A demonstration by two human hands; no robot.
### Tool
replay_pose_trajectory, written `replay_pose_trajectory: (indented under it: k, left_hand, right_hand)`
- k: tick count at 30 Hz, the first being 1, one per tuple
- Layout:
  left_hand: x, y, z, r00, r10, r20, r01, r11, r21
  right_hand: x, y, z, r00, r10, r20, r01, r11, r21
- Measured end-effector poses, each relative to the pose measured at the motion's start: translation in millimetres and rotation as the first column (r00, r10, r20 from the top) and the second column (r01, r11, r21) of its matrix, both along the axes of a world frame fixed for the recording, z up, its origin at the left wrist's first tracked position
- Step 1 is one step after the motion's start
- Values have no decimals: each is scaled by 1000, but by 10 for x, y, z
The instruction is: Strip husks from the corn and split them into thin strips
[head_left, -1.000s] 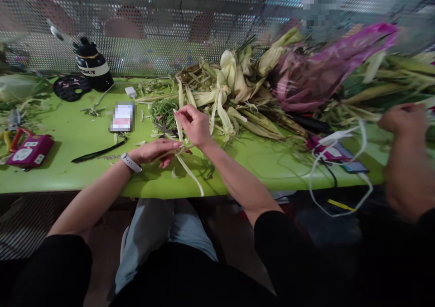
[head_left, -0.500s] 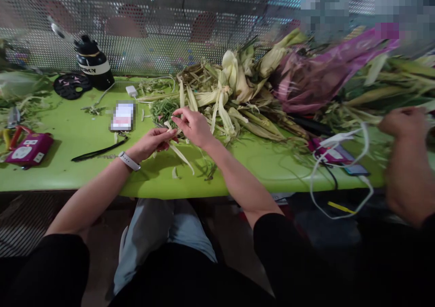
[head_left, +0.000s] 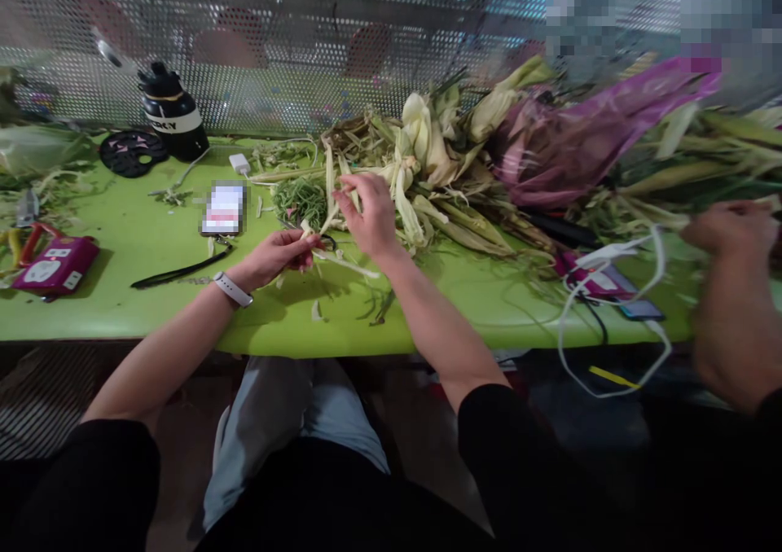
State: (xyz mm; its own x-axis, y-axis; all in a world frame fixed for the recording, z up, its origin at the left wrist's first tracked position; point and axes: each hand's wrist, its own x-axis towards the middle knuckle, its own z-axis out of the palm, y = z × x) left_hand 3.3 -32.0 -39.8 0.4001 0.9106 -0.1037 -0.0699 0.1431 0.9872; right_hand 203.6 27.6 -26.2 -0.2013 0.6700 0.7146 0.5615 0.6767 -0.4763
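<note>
My left hand (head_left: 284,252), with a pale watch band on its wrist, is closed in a pinch on a pale corn husk strip (head_left: 307,230). Long ends of husk trail to the right below its fingers. My right hand (head_left: 370,216) is raised over the table, its thumb and forefinger a little apart beside an upright pale strip in the husk pile. I make out nothing held between them. Just behind my left hand lies a bundle of thin green strands (head_left: 300,200). A small dark loop (head_left: 330,243) shows near my left fingertips.
Corn husks (head_left: 421,169) and a pink plastic bag (head_left: 543,157) fill the back right. A phone (head_left: 223,208), black bottle (head_left: 177,120) and purple power strip (head_left: 54,265) stand left. At right are a white cable (head_left: 565,332) and another person's hand (head_left: 730,225).
My right hand has moved away from my left, up and to the right. The trailing husk end has swung rightward. My left hand has stayed nearly in place.
</note>
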Motion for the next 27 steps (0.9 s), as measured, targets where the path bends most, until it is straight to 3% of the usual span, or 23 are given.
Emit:
replay_pose_trajectory:
  k: [3,5,8,11,22,27]
  left_hand:
    - [-25,32,-24,990,88,109,-90,996,18]
    - [-36,44,-24,978,146,152,-153,987,42]
    - [-47,50,-13,964,205,172,-217,975,56]
    - [-61,60,-8,954,242,177,-254,966,50]
    - [-158,137,-36,939,281,197,-298,953,60]
    - [-138,149,-58,935,257,245,-301,939,163]
  right_hand:
    - [33,-145,131,999,30,23,-31,999,18]
    - [37,-232,172,979,156,132,-143,984,-104]
    - [19,-285,155,927,309,212,-221,908,-356]
    - [-1,-257,111,916,357,185,-246,861,-445]
    - [95,-77,75,911,352,214,-247,882,-402]
    - [-73,-225,-2,980,65,186,-55,997,-56]
